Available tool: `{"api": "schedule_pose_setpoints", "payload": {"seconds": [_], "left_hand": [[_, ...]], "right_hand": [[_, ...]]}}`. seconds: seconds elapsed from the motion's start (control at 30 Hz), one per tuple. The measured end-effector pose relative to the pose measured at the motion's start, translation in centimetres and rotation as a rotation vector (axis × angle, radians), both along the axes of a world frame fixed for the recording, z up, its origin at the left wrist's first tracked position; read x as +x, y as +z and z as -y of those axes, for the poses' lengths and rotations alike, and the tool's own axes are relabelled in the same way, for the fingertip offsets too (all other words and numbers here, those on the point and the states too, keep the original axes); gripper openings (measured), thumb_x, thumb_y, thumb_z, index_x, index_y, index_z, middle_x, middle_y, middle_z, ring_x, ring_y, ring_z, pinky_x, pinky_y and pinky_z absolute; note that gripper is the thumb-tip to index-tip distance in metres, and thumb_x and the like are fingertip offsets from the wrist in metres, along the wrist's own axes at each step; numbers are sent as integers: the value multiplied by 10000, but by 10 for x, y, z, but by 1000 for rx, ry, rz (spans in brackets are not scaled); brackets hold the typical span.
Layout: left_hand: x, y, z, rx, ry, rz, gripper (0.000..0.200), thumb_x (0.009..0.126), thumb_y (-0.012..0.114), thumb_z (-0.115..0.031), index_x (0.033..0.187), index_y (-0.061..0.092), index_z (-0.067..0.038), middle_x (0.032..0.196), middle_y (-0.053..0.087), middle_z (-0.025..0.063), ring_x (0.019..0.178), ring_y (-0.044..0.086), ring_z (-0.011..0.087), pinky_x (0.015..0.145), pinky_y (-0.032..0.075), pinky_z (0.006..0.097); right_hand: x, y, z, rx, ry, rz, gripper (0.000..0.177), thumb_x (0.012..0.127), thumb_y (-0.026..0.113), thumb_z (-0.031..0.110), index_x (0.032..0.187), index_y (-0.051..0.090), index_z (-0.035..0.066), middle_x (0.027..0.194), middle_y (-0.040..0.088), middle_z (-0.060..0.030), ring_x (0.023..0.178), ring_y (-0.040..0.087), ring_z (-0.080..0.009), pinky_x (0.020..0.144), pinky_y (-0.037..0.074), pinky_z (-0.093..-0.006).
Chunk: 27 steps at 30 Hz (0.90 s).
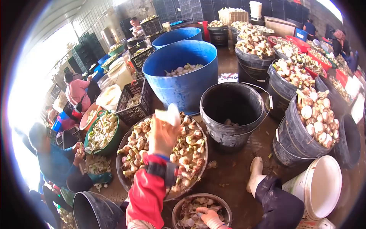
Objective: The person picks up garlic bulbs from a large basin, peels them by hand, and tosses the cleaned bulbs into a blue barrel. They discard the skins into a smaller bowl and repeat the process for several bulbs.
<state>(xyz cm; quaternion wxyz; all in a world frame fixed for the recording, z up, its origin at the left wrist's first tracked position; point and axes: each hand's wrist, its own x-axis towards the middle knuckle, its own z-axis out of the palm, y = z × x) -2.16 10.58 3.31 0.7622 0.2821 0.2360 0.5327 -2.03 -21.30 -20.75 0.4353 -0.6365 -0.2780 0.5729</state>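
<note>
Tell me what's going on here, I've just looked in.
The person's left hand, in a red sleeve, is raised over a wide round basin of brownish garlic bulbs, a blurred pale object at its fingers. The right hand is in a small round bowl of papery scraps. At left, a co-worker in teal sits near a green basin of garlic. Ahead, a large blue tub holds some pale bulbs.

Brown, wet-looking floor (pixel 244 164), bearing a black bucket (pixel 227 131) at centre, a wide round basin (pixel 204 166) to its left, a tilted white bucket (pixel 299 181) near right and a large blue tub (pixel 179 89) farther back. Pale scraps (pixel 212 164) lie scattered.
</note>
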Motion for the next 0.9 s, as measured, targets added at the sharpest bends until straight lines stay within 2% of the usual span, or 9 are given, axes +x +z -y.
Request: {"api": "schedule_pose_setpoints", "payload": {"seconds": [0.1,0.17,0.3,0.37,0.53,0.63,0.7,0.8,0.9], "left_hand": [[12,-14,-69,114,-77,-345,416,899,598,-340,1174,556,-31,1128,618,100,979,604,262,816,529,371],[-10,-108,-102,984,-302,-1468,445,841,635,-228,1265,546,-126,1213,598,101,1064,583,290,878,507,393],[-20,-141,-11,1392,-1019,-2204,550,772,612,-103,1260,556,-352,1481,352,98,1353,337,339,996,399,461],[-32,-169,-6,1319,-951,-2171,587,740,637,-105,1263,551,-357,1530,254,76,1411,223,318,1039,336,467],[-40,-172,2,1204,-829,-2026,381,691,699,-196,1068,668,-243,1318,499,69,1272,398,290,1068,300,421],[-77,-192,14,667,-433,-1373,281,734,699,-68,1012,663,-82,1220,549,132,1142,521,294,973,423,400],[-98,-181,49,254,-285,-940,318,817,607,5,1133,576,-12,1179,565,123,1048,586,252,894,490,335],[-98,-117,127,-158,-187,-557,349,910,507,-40,1247,445,25,1144,570,162,973,626,264,849,540,376],[-117,-117,197,-315,-206,-363,406,877,632,-225,1188,508,6,1009,628,145,919,644,274,812,557,424]], "right_hand": [[2,-10,-7,-7,-83,-82,178,868,625,156,1028,682,105,921,695,-107,876,653,-221,806,497,-293],[3,-5,-10,-53,-102,-139,180,865,632,154,1028,679,96,931,695,-107,878,651,-221,806,496,-297],[14,14,-17,-89,-147,-297,180,869,628,140,1030,675,74,943,695,-102,891,649,-210,818,491,-290],[14,9,-15,-82,-164,-204,190,870,630,148,1039,674,74,960,696,-105,908,650,-207,827,489,-287],[19,15,-19,-51,-162,-176,209,873,625,156,1060,669,73,992,694,-117,934,653,-213,834,487,-285],[21,15,-17,-181,-63,-107,285,847,640,217,1126,679,176,850,694,-67,781,634,-152,754,482,-277],[25,30,-19,-224,-72,-116,261,853,662,212,1094,689,117,954,706,-50,877,634,-136,822,473,-262],[23,32,-17,-89,-213,-161,276,840,619,117,1108,675,83,1018,700,-68,945,640,-142,860,470,-258],[31,66,-19,236,-312,-104,287,833,650,44,1118,649,12,1046,684,-60,975,623,-144,885,464,-259]]}}
